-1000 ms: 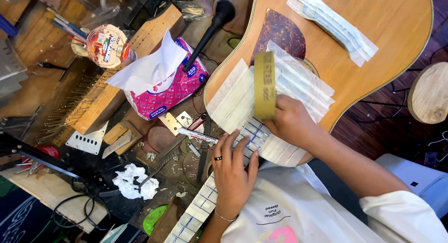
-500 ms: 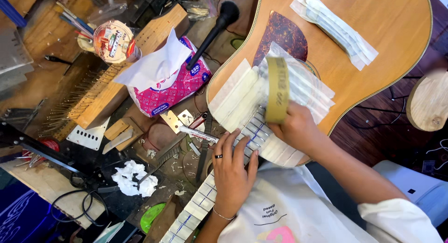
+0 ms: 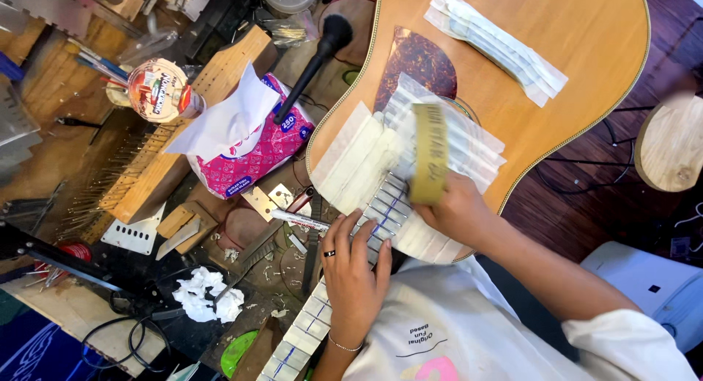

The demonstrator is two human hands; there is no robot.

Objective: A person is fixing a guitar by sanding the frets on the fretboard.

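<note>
The right hand closes its grip on a long yellow sanding strip, laid flat over the taped fretboard where the neck meets the guitar body. White masking tape covers the wood on both sides of the strip. Just beside that grip, the left hand, with a dark ring on one finger, rests open and flat on the fretboard, gripping nothing. Farther out on the guitar top lie folded white strips. Beyond the guitar, on the cluttered worktop, sit a pink tissue pack, a black brush and crumpled tissue.
</note>
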